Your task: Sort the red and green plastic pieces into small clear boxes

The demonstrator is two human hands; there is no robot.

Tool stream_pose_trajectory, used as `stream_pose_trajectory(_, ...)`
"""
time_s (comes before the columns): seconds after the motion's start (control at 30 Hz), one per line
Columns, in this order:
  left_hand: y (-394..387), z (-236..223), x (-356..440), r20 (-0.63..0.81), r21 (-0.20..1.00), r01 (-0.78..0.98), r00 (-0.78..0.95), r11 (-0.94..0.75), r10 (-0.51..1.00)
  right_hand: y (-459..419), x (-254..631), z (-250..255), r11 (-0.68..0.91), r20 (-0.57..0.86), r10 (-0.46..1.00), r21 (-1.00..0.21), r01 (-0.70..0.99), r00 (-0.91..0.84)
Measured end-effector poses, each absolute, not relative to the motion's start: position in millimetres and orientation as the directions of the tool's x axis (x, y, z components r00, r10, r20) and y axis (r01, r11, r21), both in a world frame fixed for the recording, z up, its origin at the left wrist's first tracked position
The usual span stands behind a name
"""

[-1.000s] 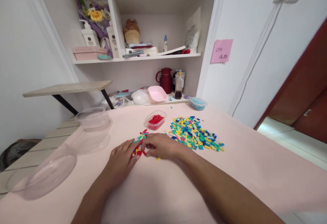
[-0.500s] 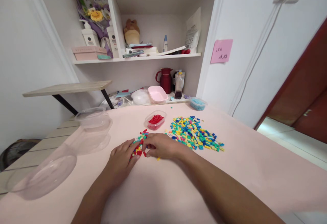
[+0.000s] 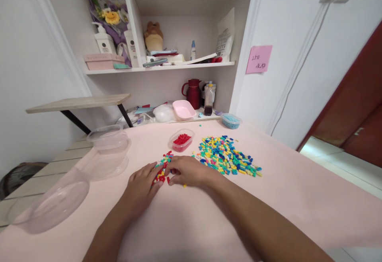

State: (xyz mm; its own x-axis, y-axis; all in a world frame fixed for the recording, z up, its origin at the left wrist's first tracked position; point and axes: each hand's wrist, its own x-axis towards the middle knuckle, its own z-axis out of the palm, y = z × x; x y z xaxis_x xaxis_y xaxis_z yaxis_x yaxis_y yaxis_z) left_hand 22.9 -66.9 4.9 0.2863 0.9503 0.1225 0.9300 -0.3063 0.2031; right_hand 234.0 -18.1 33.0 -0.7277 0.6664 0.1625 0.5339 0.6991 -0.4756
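Two hands lie close together over the table (image 3: 185,222), and from my end I see almost no change across the last second. The left hand (image 3: 142,180) is laid out nearly flat, fingers long, covering the left side of the small pile (image 3: 164,168) of mixed pieces. The right hand (image 3: 188,170) is curled in a narrow arch at that pile's right edge; thumb and forefinger stand a little apart, and whether anything sits inside the curl I can't make out. What I do notice is the red piece (image 3: 168,180) by the right thumb: it lies turned slightly from half a second ago. I read that as small fingertip work at one spot, with the pile itself hardly shifted. Just beyond, on the far side, stands the red tub (image 3: 171,141), its contents all red as far as I can see. To the right lies the big pile (image 3: 225,155), neither hand in it, with the blue tub (image 3: 230,126) farther off. One yellow piece (image 3: 184,185) lies alone on the right hand's near side.
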Motion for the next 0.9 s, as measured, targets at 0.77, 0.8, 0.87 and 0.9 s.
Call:
stream_pose_trajectory(0.77, -64.9, 1.5, 21.2, 0.159, 0.215, 0.922, 0.291, -0.321, 0.943, -19.8, 233.1, 32.4, 0.735, 0.211, 0.644, -0.435, 0.519, -0.735)
stream_pose_trajectory(0.8, -64.8, 1.2, 21.5, 0.160, 0.215, 0.923, 0.290, -0.320, 0.943, -19.6, 233.2, 32.3, 0.733, 0.211, 0.646, -0.438, 0.520, -0.734)
stream_pose_trajectory(0.87, -64.6, 1.0, 22.0, 0.153, 0.212, 0.925, 0.288, -0.316, 0.945, -19.3, 233.2, 32.2, 0.731, 0.207, 0.647, -0.442, 0.520, -0.734)
stream_pose_trajectory(0.9, -64.6, 1.1, 22.3, 0.148, 0.212, 0.926, 0.287, -0.314, 0.946, -19.2, 233.1, 32.3, 0.730, 0.204, 0.647, -0.443, 0.520, -0.734)
